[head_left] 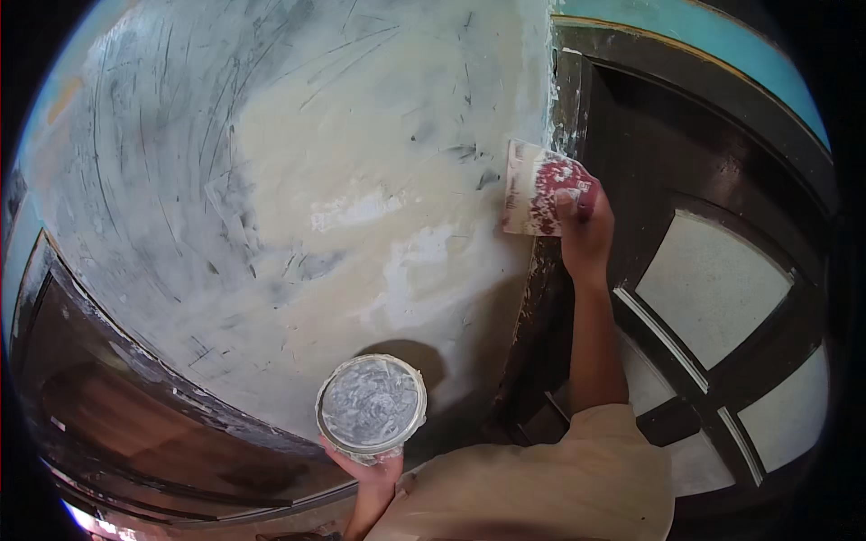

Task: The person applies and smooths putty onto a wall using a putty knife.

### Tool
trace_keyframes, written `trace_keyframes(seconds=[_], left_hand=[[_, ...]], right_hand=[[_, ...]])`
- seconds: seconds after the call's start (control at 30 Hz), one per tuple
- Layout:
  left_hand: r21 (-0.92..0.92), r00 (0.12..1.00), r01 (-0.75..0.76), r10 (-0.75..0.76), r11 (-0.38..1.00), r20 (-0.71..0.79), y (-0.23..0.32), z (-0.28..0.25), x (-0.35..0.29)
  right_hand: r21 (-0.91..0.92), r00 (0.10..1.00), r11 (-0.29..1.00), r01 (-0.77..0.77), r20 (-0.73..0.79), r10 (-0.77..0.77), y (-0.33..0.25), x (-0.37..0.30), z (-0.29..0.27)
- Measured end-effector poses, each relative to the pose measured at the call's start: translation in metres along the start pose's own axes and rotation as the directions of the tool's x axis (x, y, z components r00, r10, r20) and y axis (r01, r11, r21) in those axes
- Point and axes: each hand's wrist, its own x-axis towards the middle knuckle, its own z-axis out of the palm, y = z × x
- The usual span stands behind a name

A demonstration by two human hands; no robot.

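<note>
**Inspector:** Head view: right hand (585, 236) closed on a red putty knife (538, 189), blade flat on the plastered wall (298, 180), just beside the dark door frame (577, 90).

**Assistant:** Left hand (368, 469)?

**Inspector:** Its grip is closed under a round putty tin (371, 406), held below the knife, near the wall.

**Assistant:** Risks?

**Inspector:** Likely smearing filler onto the frame if the blade overruns; tin could tip if tilted.

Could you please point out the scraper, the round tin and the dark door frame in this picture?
scraper (532, 185): head view, on the red, putty-smeared blade.
round tin (371, 406): head view, on the grey putty-caked top face.
dark door frame (570, 90): head view, on the upright beside the wall.
</note>
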Motion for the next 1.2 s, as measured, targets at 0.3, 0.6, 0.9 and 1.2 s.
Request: trace_keyframes(seconds=[0.3, 0.6, 0.9, 1.2], left_hand=[[-0.121, 0.997, 0.073, -0.07, 0.99, 0.025, -0.011, -0.013, 0.008], [-0.025, 0.996, 0.041, -0.039, 0.999, 0.081, 0.008, 0.0, 0.005], [0.534, 0.95, -0.304, 0.212, 0.789, 0.229, 0.024, -0.023, -0.012], [0.536, 0.771, -0.635, 0.407, 0.557, 0.491, 0.0, -0.037, -0.012]], right_hand=[[-0.115, 0.904, 0.904, 0.412, -0.07, -0.421, -0.038, 0.003, 0.02], [-0.01, 0.974, 0.988, 0.155, 0.171, -0.151, -0.026, 0.024, 0.054], [-0.196, 0.965, 0.969, 0.153, -0.182, -0.189, -0.038, 0.004, 0.011], [-0.531, 0.877, 0.703, 0.473, 0.206, -0.434, -0.042, -0.072, 0.068]])
